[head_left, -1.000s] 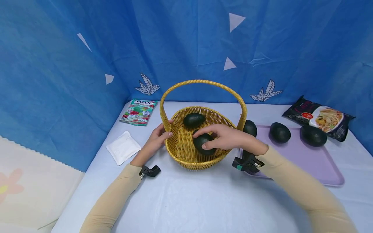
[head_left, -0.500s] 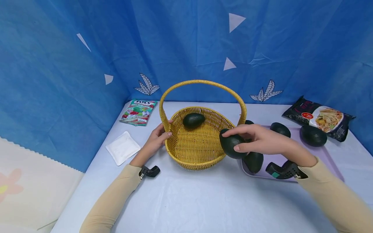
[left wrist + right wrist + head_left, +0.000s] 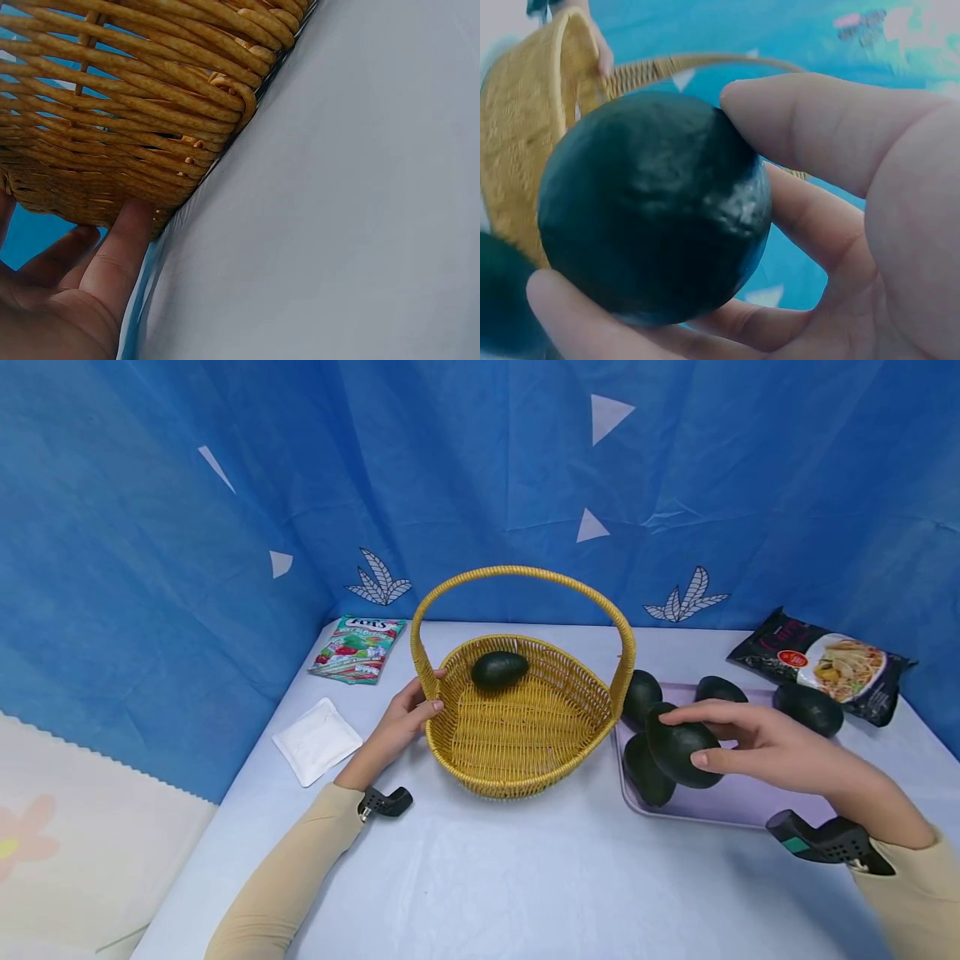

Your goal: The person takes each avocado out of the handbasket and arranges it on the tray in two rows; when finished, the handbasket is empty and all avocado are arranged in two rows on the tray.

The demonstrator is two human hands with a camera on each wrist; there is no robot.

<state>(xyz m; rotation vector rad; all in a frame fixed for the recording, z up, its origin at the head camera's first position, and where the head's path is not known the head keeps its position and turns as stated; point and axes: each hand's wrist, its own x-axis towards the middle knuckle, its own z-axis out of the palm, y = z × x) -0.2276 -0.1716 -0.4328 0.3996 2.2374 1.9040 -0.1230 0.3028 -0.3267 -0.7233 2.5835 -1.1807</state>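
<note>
Basket point(image 3: 525, 735) holds one avocado point(image 3: 498, 669); tray point(image 3: 750, 802) holds four.

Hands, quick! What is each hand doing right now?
Left hand: fingers curled round the rim of the wicker basket, holding it.
Right hand: gripping a dark avocado above the purple tray.

Woven wicker basket point(image 3: 525, 735); glossy, pebbled avocado point(image 3: 678, 752).

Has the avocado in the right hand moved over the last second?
Yes. The avocado was inside the basket; the right hand has carried it rightward, out over the purple tray.
</note>
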